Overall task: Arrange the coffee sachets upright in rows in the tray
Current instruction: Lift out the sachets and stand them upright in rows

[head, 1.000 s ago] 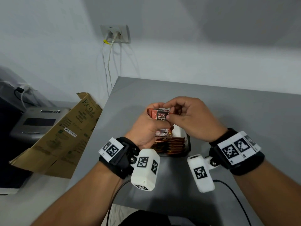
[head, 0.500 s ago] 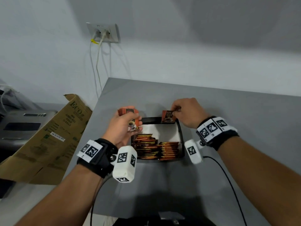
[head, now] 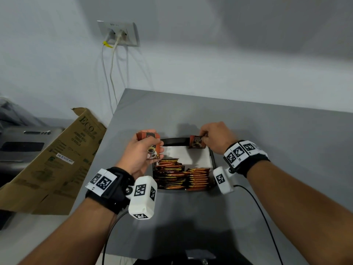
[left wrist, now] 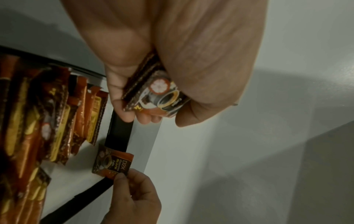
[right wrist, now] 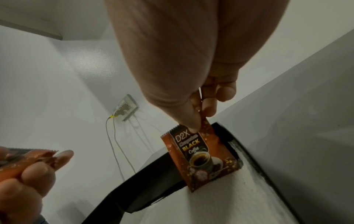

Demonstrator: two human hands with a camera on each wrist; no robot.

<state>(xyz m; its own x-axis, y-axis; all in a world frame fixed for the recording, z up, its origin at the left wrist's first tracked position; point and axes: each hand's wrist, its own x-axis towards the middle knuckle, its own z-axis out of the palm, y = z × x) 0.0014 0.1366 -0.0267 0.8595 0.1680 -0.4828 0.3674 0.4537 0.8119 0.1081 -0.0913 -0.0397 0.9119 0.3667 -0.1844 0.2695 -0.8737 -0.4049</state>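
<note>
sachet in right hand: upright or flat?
Upright. The sachet hangs from the right hand pinching its top edge, its bottom touching the tray's white liner.

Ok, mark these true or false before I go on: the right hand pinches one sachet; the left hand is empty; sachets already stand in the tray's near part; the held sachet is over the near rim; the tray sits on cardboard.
1. The right hand pinches a single sachet by its top edge. True.
2. The left hand is empty. False: it grips a stack of sachets.
3. Rows of sachets already fill the near part of the tray. True.
4. The single sachet is at the near rim. False: it is at the far end, over the white liner.
5. The tray sits on cardboard. False: it sits on the grey table.
</note>
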